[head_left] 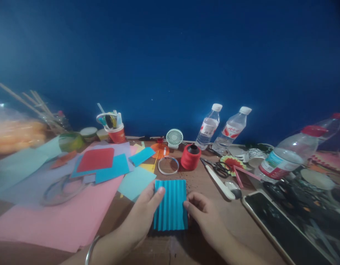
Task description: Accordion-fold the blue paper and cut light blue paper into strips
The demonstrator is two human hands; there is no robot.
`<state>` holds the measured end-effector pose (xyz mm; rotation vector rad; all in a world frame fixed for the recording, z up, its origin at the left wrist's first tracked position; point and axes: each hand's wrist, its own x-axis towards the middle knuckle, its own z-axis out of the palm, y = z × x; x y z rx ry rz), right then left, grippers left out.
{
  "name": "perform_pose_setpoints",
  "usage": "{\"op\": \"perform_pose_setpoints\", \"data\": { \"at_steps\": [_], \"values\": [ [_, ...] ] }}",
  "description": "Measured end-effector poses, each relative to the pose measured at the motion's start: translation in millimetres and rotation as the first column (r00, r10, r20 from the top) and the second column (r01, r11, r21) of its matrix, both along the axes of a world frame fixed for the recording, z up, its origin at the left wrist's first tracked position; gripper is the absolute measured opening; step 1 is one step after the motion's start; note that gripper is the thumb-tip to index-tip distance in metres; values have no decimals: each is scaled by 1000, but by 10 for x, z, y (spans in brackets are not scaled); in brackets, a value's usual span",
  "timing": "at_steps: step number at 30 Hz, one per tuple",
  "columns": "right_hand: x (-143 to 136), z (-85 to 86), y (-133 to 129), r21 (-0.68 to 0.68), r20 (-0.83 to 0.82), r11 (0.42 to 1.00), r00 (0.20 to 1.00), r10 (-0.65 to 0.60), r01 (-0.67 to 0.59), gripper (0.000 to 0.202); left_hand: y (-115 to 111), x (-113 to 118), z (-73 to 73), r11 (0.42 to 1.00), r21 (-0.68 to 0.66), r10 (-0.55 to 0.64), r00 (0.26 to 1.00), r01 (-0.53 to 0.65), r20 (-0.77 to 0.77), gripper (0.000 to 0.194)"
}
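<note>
Both hands are resting on the desk (236, 221), pinching a pleated blue paper (170, 204) lying flat between them: the left hand (144, 217) is gripping its left edge, the right hand (203, 215) its right edge with curled fingers. Light and springy, it is likely creasing easily, so the edges look safest to hold. Beyond are sitting a red thread spool (190, 157) and scissors (217, 168).

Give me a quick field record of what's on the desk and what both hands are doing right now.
left hand: left hand grips the left edge of the pleated blue paper
right hand: right hand pinches its right edge
paper state: accordion-folded, lying on the table
behind it: tape ring, red thread spool, small fan
right side: scissors, phone, water bottles
left side: pink sheet, red cup
</note>
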<state>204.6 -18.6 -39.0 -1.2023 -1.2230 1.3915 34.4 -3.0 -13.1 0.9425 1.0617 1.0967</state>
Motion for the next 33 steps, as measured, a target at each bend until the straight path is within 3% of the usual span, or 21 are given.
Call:
{"op": "perform_pose_setpoints", "data": {
  "at_steps": [3,15,22,25,27,31,32,33],
  "values": [
    [-4,11,-4,13,7,1000,1000,-9,9,28,17,2,12,997,22,-73,997,73,-17,29],
    [106,154,32,74,68,994,994,-84,79,26,178,-108,26,990,62,-118,988,124,-95,22],
    [143,162,50,74,120,994,989,-86,78,27,239,-156,-35,990,92,-72,951,104,-302,21],
    [155,173,53,54,253,997,965,-70,58,26,262,-186,-65,977,155,-64,895,146,-441,26],
    [159,188,49,79,424,996,903,-70,40,24,246,-195,-61,954,228,-42,839,195,-542,34],
    [141,218,13,90,730,996,682,-54,-18,17,73,-141,-60,854,376,-2,724,360,-690,42],
    [133,222,2,89,780,996,624,-51,-30,17,8,-115,-84,808,395,-8,679,437,-734,42],
    [125,223,-9,91,821,995,568,-52,-40,17,-58,-87,-120,691,386,13,524,611,-852,45]
  ]
}}
